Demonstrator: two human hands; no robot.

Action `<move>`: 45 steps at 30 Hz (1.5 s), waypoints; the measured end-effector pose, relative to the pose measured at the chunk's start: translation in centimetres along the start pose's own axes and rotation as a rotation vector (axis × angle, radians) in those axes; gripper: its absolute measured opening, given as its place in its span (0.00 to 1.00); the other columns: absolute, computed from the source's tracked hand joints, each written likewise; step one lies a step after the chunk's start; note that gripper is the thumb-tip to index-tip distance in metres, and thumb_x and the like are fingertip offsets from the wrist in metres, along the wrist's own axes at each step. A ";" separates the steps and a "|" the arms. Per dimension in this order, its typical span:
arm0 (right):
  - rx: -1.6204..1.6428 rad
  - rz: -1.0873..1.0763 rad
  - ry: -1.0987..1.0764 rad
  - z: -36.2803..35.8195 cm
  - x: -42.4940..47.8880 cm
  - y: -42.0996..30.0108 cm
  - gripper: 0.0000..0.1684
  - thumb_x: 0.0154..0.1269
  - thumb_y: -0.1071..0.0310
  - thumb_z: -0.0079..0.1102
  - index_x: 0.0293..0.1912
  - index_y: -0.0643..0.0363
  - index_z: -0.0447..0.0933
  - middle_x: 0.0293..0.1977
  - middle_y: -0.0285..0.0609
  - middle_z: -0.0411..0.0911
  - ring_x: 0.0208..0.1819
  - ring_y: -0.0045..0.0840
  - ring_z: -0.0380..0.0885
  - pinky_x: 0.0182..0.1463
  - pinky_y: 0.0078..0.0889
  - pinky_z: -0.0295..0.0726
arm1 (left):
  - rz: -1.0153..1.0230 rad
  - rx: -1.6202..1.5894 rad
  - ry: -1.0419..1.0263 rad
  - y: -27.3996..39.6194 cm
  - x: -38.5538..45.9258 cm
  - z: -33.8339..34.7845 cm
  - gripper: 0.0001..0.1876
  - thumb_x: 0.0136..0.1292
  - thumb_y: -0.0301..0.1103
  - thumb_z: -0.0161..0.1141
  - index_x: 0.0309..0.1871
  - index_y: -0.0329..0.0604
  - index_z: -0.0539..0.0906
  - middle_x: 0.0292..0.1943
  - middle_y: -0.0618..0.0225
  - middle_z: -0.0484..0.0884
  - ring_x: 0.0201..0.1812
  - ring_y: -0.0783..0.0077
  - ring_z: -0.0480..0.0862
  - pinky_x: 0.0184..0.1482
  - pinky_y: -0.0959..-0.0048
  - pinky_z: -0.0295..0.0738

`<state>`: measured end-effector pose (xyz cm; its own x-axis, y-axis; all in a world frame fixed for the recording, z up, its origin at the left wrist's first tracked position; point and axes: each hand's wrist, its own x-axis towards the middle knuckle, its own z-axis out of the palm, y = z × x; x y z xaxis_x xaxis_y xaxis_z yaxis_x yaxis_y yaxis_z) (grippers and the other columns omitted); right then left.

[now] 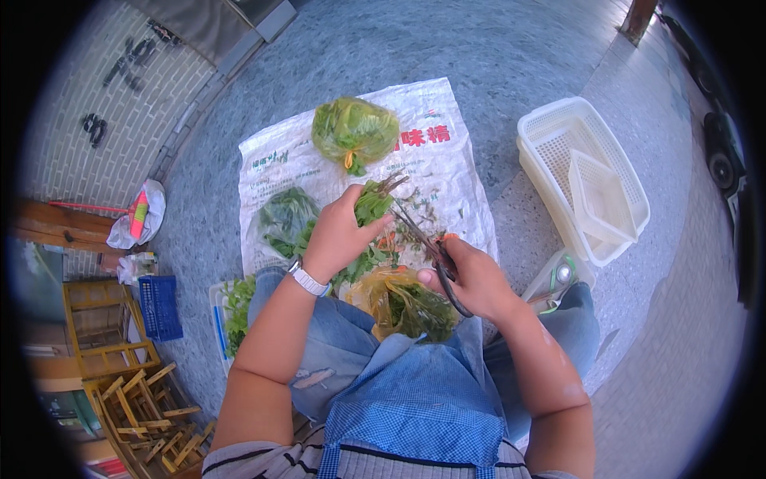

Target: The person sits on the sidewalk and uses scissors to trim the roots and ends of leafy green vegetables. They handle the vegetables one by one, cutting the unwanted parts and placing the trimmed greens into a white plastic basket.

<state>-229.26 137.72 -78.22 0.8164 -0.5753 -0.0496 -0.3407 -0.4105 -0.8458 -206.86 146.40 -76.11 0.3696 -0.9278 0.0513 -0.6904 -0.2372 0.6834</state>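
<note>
My left hand (344,233) grips a bunch of leafy greens (372,203), its brownish stem ends sticking out to the upper right. In my right hand (473,276) is a pair of dark-bladed scissors (413,226); the blade tips are close to the stems. Whether they touch the stems I cannot tell. Cut stem scraps (423,209) lie scattered on a white woven sack (473,185) spread on the floor. Between my knees stands an open yellow plastic bag (383,299) holding greens. A tied yellow bag of greens (354,129) rests farther up the sack, and a clear bag of greens (289,215) lies to the left.
Nested white plastic baskets (532,161) stand at the right. By my left leg is a container of leafy greens (238,311). Farther left are a blue crate (160,308), stacked wooden stools (146,413) and a red-handled tool (137,215) on a white bag.
</note>
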 end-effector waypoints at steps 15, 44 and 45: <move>-0.098 0.003 0.077 1.7 1.0 1.0 0.34 0.58 0.38 0.62 0.24 0.63 0.71 0.19 0.52 0.73 0.25 0.49 0.76 0.30 0.46 0.73 | 0.169 0.445 0.136 0.9 -1.5 2.7 0.23 0.57 0.33 0.65 0.52 0.35 0.69 0.39 0.47 0.80 0.38 0.43 0.80 0.40 0.55 0.75; -0.019 0.343 -0.072 5.2 1.4 7.1 0.28 0.68 0.41 0.53 0.27 0.57 0.70 0.15 0.29 0.63 0.15 0.13 0.63 0.19 0.21 0.60 | -0.751 0.981 0.333 -24.9 -23.7 -22.6 0.22 0.59 0.44 0.62 0.52 0.42 0.74 0.41 0.48 0.83 0.42 0.46 0.83 0.43 0.51 0.78; -0.070 0.338 -0.079 5.3 1.4 7.2 0.28 0.68 0.41 0.54 0.27 0.57 0.70 0.15 0.29 0.63 0.15 0.13 0.63 0.20 0.21 0.60 | -0.847 0.972 0.284 -27.3 -25.9 -23.2 0.24 0.58 0.45 0.62 0.54 0.42 0.74 0.43 0.47 0.83 0.43 0.45 0.83 0.44 0.51 0.78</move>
<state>-228.12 137.72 -87.17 0.6847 -0.6319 -0.3633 -0.6266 -0.2556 -0.7362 -183.14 183.60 -79.16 0.9398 -0.3265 0.1006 -0.3004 -0.9299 -0.2122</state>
